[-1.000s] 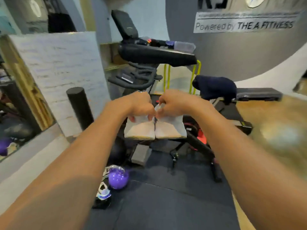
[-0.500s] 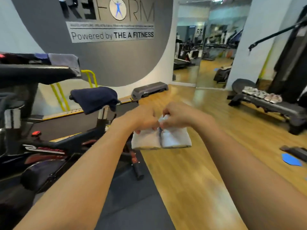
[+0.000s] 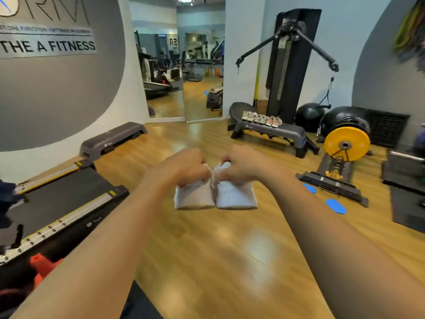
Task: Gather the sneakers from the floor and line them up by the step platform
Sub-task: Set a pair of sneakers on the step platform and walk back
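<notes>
Two bare arms of mine stretch out over the wooden floor (image 3: 218,261). Near me on the left is an orange thing (image 3: 41,265). It is too blurry for me to tell what it is. Just past it is a black treadmill (image 3: 57,203) with silver edges.

In the middle, my left hand (image 3: 184,166) grips the left white sneaker (image 3: 194,196). My right hand (image 3: 243,164) grips the right white sneaker (image 3: 236,195). My fingers curl round the top of each shoe. The two shoes hang down in the air above the floor, side by side and touching.

A bit farther on the right, two blue pads (image 3: 335,206) lie flat on the floor. Past them a yellow weight plate (image 3: 347,140) stands up on its edge.

Far on the left, the left step platform (image 3: 112,139) sits by the wall. Far on the right is the right step platform (image 3: 282,132). A row of sneakers (image 3: 262,117) stands on top of it, lined up close together.

Behind that are two black balls (image 3: 309,116) and a tall black cable machine (image 3: 292,65) with its two arms spread out. A big mirror (image 3: 184,65) is on the far wall in the middle. On the far left a wall sign (image 3: 48,46) reads "THE A FITNESS".
</notes>
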The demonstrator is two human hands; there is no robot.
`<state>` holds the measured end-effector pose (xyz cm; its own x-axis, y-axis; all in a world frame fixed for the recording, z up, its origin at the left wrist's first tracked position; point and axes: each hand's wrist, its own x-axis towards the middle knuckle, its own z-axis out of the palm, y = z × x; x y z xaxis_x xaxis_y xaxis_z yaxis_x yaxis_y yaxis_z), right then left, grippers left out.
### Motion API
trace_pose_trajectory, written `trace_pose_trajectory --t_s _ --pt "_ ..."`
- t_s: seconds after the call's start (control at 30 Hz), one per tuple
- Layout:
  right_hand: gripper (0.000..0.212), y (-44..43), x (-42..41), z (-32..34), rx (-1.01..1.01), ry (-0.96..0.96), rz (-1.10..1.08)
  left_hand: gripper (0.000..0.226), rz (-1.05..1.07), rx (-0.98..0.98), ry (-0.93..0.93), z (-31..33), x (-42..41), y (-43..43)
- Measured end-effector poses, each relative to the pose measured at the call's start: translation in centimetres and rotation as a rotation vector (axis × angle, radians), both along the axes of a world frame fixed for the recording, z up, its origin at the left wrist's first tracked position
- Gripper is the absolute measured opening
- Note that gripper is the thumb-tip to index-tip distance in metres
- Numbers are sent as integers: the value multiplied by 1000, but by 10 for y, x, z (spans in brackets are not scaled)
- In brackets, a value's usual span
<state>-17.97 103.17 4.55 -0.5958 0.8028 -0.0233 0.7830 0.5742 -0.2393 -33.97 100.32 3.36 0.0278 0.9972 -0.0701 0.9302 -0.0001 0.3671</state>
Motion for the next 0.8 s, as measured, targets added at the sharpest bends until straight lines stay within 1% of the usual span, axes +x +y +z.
trace_pose_trajectory --t_s 0.07,0.13,0.23,0.33,0.6,0.8 --pt "46 31 5 2 8 -2 -55 15 -60 -13 19 4 2 43" --pt "48 68 12 4 15 -3 -103 14 -124 -9 34 9 7 92" --pt "46 125 25 6 24 1 -184 11 -213 24 76 9 22 162" --pt "41 191 43 1 12 17 -259 16 -287 37 101 1 37 236" --pt "25 397 94 -19 -19 65 -366 15 -338 36 66 -15 81 451" --pt "35 545 121 -13 -3 81 -396 17 -356 50 72 -8 105 600"
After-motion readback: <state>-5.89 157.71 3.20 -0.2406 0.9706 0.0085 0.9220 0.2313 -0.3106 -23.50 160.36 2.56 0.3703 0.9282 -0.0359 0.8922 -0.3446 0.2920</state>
